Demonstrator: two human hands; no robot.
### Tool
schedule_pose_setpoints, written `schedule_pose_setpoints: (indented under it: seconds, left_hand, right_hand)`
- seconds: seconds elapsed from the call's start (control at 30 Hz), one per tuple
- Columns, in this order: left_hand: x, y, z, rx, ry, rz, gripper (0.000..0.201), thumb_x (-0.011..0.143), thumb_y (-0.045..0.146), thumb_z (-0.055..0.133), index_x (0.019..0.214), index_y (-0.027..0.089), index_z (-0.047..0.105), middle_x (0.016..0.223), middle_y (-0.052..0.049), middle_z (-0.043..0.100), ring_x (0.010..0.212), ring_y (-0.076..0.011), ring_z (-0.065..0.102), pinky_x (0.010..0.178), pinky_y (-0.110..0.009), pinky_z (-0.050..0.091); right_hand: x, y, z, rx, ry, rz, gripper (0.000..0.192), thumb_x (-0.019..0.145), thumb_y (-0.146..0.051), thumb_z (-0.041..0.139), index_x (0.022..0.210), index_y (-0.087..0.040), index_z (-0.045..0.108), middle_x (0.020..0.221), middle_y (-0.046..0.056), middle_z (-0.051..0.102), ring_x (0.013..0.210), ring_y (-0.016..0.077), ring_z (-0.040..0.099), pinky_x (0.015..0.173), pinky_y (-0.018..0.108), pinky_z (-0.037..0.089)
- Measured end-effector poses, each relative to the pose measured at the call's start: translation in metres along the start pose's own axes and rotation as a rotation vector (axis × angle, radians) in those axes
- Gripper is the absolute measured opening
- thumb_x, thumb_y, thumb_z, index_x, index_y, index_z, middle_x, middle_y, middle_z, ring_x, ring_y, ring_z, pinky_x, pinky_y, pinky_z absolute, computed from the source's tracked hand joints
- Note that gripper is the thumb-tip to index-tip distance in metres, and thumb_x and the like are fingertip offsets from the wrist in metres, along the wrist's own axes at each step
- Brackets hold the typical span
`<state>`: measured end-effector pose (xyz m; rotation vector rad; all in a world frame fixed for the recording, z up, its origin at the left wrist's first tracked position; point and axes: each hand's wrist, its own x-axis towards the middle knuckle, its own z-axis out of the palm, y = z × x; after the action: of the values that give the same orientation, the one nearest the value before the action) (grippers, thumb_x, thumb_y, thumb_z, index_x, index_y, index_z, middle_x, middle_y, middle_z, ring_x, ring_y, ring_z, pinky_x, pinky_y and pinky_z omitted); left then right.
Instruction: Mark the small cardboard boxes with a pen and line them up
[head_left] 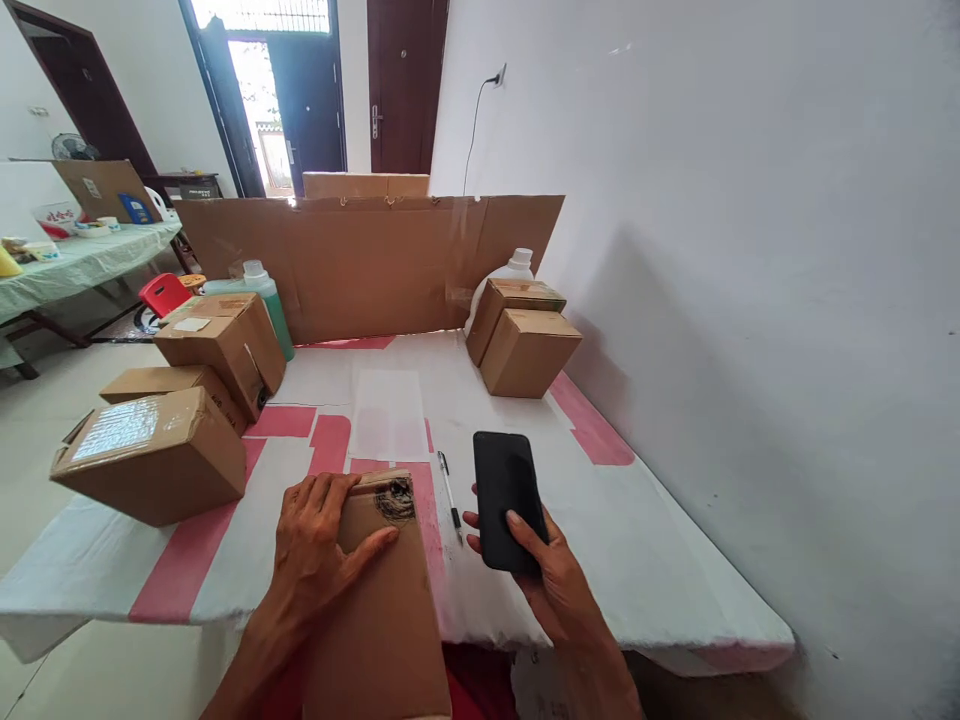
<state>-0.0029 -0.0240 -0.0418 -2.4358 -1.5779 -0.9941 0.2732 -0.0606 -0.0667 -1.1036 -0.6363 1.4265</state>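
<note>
The left hand (319, 545) lies flat on top of a cardboard box (382, 610) at the near edge of the tabletop (675, 560), palm down, fingers spread and the thumb stretched across the lid; it presses on the box rather than closing round it. The box reaches from under the palm toward the viewer and hangs over the table's edge, and a dark scribbled patch (395, 498) marks its far corner, just beyond the fingertips.

The right hand (544, 570) grasps a black smartphone (508, 500), thumb laid over the lower face and the fingers curled behind its left edge. The phone is held tilted just above the tabletop, to the right of the box and well clear of it.

Between box and phone a pen (450, 495) lies on the white and pink cloth, pointing away from the viewer, close to both but touching neither.

On the left of the tabletop stand three more cartons: a taped one (150, 455) nearest, a flat one (169, 383) behind it, and a tilted one (225, 345) leaning farther back, with a green jug (271, 300) behind them. On the far right two small boxes (525, 340) sit stacked against each other in front of a white jug (517, 265). A folded cardboard sheet (367, 260) stands upright as a screen along the far edge. Nothing lies between either hand and what it holds.
</note>
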Motion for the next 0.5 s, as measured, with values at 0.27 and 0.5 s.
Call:
schedule_pose_setpoints:
  seconds: [0.27, 0.5]
  left_hand:
    - [-0.003, 0.007, -0.003, 0.011, 0.003, 0.034, 0.037, 0.090, 0.044, 0.067, 0.118, 0.020, 0.059, 0.105, -0.009, 0.069, 0.096, -0.0300, 0.061, 0.090, -0.044, 0.043]
    - [-0.007, 0.006, -0.003, -0.040, 0.025, -0.009, 0.013, 0.082, 0.017, 0.046, 0.081, 0.023, 0.058, 0.084, -0.007, 0.064, 0.080, -0.0266, 0.057, 0.076, -0.040, 0.043]
  right_hand:
    - [-0.046, -0.018, 0.077, 0.483, -0.595, 0.286, 0.083, 0.091, -0.081, 0.050, 0.124, -0.009, 0.074, 0.108, 0.020, 0.079, 0.091, 0.0267, 0.076, 0.083, 0.038, 0.058]
    - [-0.044, 0.017, 0.111, 0.512, -0.762, 0.501, 0.080, 0.086, -0.082, 0.052, 0.116, -0.010, 0.074, 0.087, 0.015, 0.079, 0.083, 0.0297, 0.076, 0.084, 0.045, 0.058]
